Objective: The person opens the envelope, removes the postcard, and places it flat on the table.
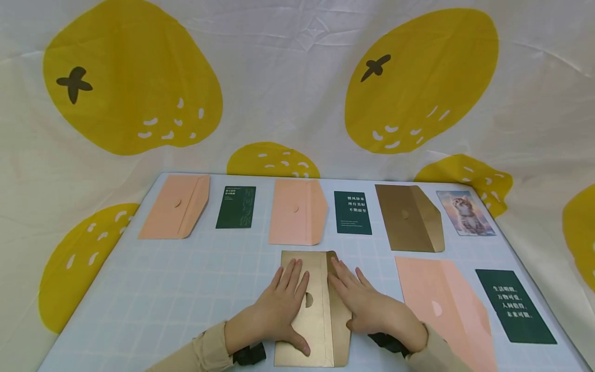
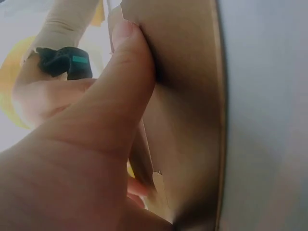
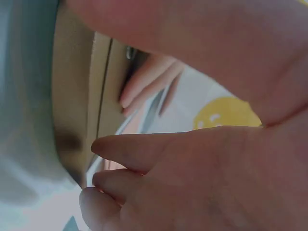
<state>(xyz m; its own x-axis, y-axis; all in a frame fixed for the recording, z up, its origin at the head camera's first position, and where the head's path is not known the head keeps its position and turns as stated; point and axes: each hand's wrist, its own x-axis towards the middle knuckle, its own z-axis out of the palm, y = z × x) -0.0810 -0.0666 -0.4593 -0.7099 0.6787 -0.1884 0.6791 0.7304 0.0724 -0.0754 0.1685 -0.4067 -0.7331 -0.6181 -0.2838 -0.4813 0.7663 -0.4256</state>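
Note:
A gold envelope (image 1: 317, 323) lies upright in front of me, its flap (image 1: 340, 338) on the right side and a half-round notch near its middle. My left hand (image 1: 279, 307) rests on the envelope's body, fingers straight and thumb spread toward the lower edge. On the flap side, my right hand (image 1: 372, 305) touches the flap with extended fingertips near the fold, its thumb by the flap's right edge. The left wrist view shows the left thumb (image 2: 126, 72) along the envelope's face. In the right wrist view the right fingers (image 3: 132, 154) reach the envelope (image 3: 72, 96).
Along the back lie two peach envelopes (image 1: 162, 217) (image 1: 290, 227), two green cards (image 1: 237, 206) (image 1: 353, 219), a darker gold envelope (image 1: 400, 232) and a kitten card (image 1: 467, 217). At right are another peach envelope (image 1: 437, 289) and a green card (image 1: 516, 320).

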